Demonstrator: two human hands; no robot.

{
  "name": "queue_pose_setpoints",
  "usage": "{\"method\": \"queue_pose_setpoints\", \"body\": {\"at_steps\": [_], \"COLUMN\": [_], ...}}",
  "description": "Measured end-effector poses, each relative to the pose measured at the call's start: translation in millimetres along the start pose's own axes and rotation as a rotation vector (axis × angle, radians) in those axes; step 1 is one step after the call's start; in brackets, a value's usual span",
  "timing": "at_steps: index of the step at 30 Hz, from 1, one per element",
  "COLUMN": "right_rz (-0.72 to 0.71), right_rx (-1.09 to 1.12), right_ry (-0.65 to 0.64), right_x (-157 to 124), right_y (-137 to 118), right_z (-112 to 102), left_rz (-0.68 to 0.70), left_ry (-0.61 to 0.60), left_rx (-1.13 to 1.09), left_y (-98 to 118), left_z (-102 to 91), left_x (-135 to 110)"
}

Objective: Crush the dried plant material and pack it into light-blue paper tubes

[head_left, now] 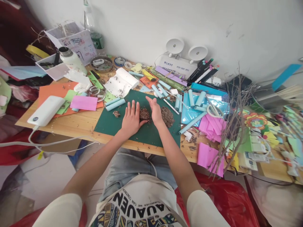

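My left hand [131,119] lies flat, fingers spread, on a dark green cutting mat [111,121]. My right hand [155,110] stands on its edge with fingers straight. Between the two hands sits a small heap of brown shredded bits [144,114]. A second, larger brown heap [167,116] lies just right of my right hand. Both hands touch the pile from either side and hold nothing.
Rolled light-blue paper tubes [115,104], pink paper [84,102], orange sheets [50,90], a white power bank [46,110] and a white bottle [72,60] lie left. Dry twigs [233,119], pink sheets [209,154] and scissors [213,110] crowd the right.
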State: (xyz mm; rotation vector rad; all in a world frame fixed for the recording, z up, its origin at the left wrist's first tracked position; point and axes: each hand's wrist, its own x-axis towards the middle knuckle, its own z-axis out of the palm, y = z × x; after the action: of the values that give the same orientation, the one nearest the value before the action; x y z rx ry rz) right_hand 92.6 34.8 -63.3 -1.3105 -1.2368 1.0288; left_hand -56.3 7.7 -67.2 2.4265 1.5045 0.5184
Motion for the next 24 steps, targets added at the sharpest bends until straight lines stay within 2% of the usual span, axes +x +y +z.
{"method": "queue_pose_setpoints", "body": {"at_steps": [4,8,10,14,18,20,24], "right_rz": [-0.004,-0.007,-0.004,-0.063,-0.06,-0.028,-0.097], "right_rx": [-0.008,-0.146,-0.229,-0.207,-0.343,-0.418,-0.38], "right_ry": [-0.023,0.104,0.091,0.02,0.218,0.258,0.108], "right_x": [5.5,1.1,-3.0,-7.1,-4.3,-4.3,-9.6], "right_y": [1.5,1.8,0.8,-0.6,4.8,7.3,4.2], "right_z": [-3.1,0.7,7.6,18.6,15.1,14.1,14.2], "left_rz": [0.03,-0.032,-0.058,-0.006,-0.051,-0.038,0.05], "left_ry": [-0.006,0.081,0.082,0.054,0.145,0.137,0.064], "left_rx": [-0.122,-0.202,-0.253,-0.395,-0.317,-0.261,-0.273], "left_y": [-11.3,-17.0,-15.9,-15.7,-24.9,-26.5,-19.2], "left_z": [-5.6,-5.7,-4.2,-4.1,-1.4,1.8,3.3], "left_x": [25.2,21.4,17.7,20.4,32.1,36.8,36.5]}}
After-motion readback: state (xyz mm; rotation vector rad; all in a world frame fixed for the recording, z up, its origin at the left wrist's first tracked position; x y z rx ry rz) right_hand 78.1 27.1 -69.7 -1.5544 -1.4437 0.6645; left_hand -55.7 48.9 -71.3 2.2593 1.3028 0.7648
